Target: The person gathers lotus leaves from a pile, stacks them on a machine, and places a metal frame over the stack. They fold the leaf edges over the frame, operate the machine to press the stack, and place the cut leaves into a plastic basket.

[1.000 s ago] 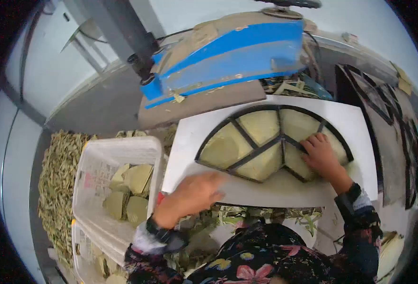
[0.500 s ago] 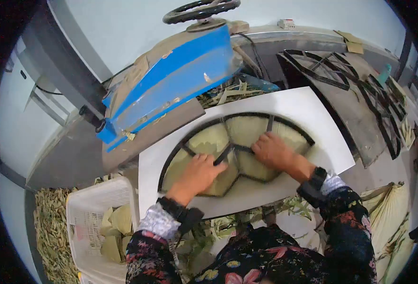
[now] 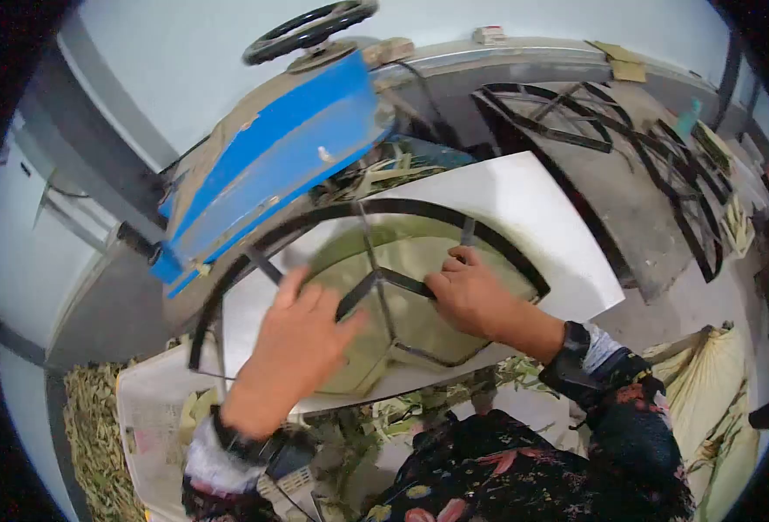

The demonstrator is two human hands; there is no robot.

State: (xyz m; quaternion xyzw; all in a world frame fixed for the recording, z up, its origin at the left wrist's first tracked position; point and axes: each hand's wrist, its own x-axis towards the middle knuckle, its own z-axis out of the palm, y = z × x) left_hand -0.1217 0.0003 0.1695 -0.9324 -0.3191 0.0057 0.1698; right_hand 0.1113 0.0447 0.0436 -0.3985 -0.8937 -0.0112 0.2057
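Note:
A fan-shaped black metal cutting frame (image 3: 402, 206) with inner bars is held tilted, its left side raised off a white board (image 3: 523, 187). Beneath it, flat pale-green leaf-like material (image 3: 419, 326) lies on the board, seen through the openings. My left hand (image 3: 293, 348), slightly blurred, is closed on a bar in the frame's left half. Its fingertips are partly hidden. My right hand (image 3: 480, 300) has its fingers wrapped round a bar in the right half, which sits close to the board.
Behind the board stands a blue machine part (image 3: 288, 157) with a black handwheel (image 3: 310, 30). More black metal frames (image 3: 567, 135) lie at the right. A white plastic basket (image 3: 145, 435) with green pieces is at lower left, beside a heap of leaf scraps (image 3: 93, 426). A pale cloth bundle (image 3: 706, 374) is at right.
The cutting frame's left side has risen off the board and shifted left, with my left hand rising on it. The green material stays on the board. The whole view has shifted slightly.

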